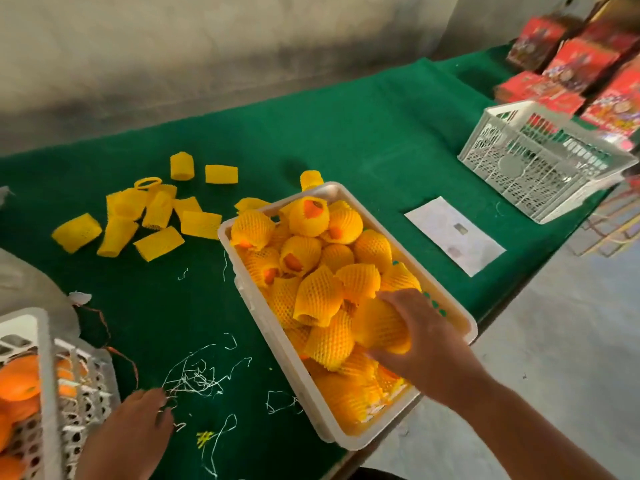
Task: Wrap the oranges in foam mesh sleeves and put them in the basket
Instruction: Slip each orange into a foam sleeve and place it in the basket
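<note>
A white basket (pixel 270 327) in the middle of the green table holds several oranges wrapped in yellow foam mesh sleeves. My right hand (pixel 426 337) reaches into its near right part and grips one wrapped orange (pixel 379 327) from above. Several empty yellow sleeves (pixel 152 216) lie scattered on the cloth to the left of the basket. At the lower left a white perforated crate (pixel 45 375) holds bare oranges (pixel 19 379). My left hand (pixel 135 431) rests on the cloth beside that crate with nothing in it; its fingers are hard to make out.
An empty white crate (pixel 540 161) stands at the far right, with red printed boxes (pixel 581 64) behind it. A white sheet of paper (pixel 453 233) lies right of the basket. White thread scraps (pixel 197 375) litter the green cloth (pixel 346 133). The table edge runs close along the basket's right side.
</note>
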The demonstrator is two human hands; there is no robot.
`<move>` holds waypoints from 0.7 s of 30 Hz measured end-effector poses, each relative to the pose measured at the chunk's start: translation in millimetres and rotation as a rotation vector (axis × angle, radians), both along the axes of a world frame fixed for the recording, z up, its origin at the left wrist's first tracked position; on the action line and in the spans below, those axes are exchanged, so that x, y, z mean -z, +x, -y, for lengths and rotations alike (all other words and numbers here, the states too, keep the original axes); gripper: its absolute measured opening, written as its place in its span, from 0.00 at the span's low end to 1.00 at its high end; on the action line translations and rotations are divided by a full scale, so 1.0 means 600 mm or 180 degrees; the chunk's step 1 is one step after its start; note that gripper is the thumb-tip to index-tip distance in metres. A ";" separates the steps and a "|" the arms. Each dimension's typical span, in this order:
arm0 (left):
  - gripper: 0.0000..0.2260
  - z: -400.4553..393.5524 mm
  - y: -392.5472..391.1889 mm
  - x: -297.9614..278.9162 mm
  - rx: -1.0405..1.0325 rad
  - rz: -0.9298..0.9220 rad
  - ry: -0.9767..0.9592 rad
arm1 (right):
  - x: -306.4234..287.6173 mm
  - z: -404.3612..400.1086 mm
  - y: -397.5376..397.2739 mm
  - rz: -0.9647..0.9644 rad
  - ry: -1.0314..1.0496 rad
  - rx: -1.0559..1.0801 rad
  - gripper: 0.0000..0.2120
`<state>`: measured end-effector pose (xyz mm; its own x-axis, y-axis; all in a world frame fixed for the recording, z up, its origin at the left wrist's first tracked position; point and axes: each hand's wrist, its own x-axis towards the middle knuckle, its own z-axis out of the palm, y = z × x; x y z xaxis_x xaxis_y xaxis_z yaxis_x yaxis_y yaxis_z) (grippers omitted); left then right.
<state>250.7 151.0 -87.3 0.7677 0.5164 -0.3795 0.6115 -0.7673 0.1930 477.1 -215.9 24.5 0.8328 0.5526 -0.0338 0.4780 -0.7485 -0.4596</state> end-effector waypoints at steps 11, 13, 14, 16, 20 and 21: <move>0.10 0.019 -0.013 -0.008 -0.0331 0.0126 -0.0025 | 0.035 -0.029 -0.045 -0.0358 -0.0095 -0.0768 0.42; 0.09 0.015 -0.013 -0.004 -0.0375 0.0117 -0.0012 | 0.031 -0.027 -0.040 -0.0433 -0.0015 -0.0745 0.41; 0.08 0.013 -0.013 0.000 -0.0398 0.0116 -0.0023 | 0.028 -0.027 -0.038 -0.0437 0.0024 -0.0732 0.40; 0.07 0.011 -0.015 0.008 -0.0423 0.0092 -0.0054 | 0.024 -0.035 -0.041 -0.0461 0.0104 -0.0717 0.36; 0.06 0.013 -0.012 0.022 -0.0425 0.0023 -0.0018 | 0.032 -0.101 -0.060 -0.0467 0.0304 -0.0904 0.27; 0.06 0.012 -0.011 0.025 -0.0449 0.0018 -0.0043 | 0.039 -0.124 -0.065 -0.0450 0.0308 -0.1017 0.26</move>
<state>244.0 143.8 -102.5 0.6900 0.6142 -0.3830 0.7121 -0.6711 0.2066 437.8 -141.3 0.9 0.6083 0.7905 -0.0710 0.6075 -0.5213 -0.5994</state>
